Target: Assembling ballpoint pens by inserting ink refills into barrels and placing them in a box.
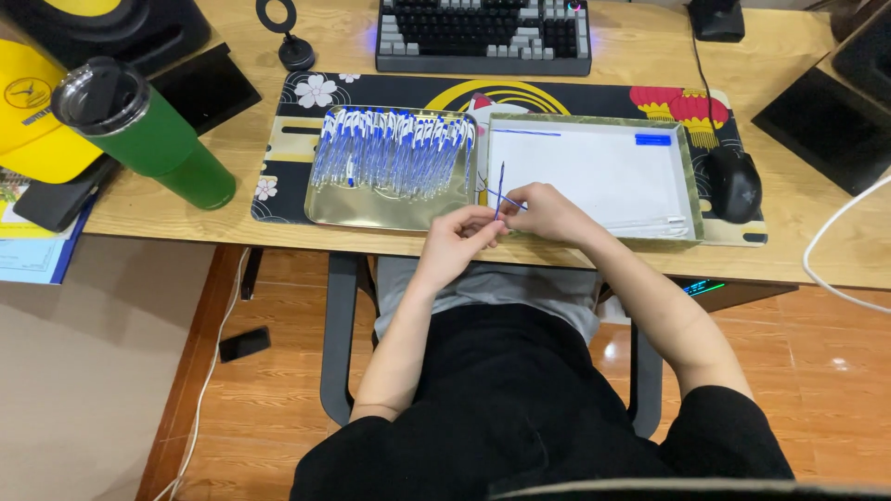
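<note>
My left hand (pixel 461 239) and my right hand (pixel 548 211) meet at the desk's front edge, between two trays. Each pinches a thin pen part: a blue refill (pixel 500 188) stands upright from my left fingers, and a clear pen barrel (pixel 497 198) lies across it from my right fingers. A gold metal tray (pixel 320 211) to the left holds several blue-and-clear pens (pixel 394 150) in a pile. A green-rimmed tray (pixel 689 176) to the right has a white floor, with a blue refill (pixel 525 133) and a blue cap (pixel 652 139) near its far edge.
A patterned desk mat (pixel 278 139) lies under both trays. A green tumbler with a black lid (pixel 148 130) stands at the left, beside a yellow cap (pixel 32 116). A keyboard (pixel 483 35) sits behind, a black mouse (pixel 733 184) at the right, a white cable (pixel 826 241) beyond it.
</note>
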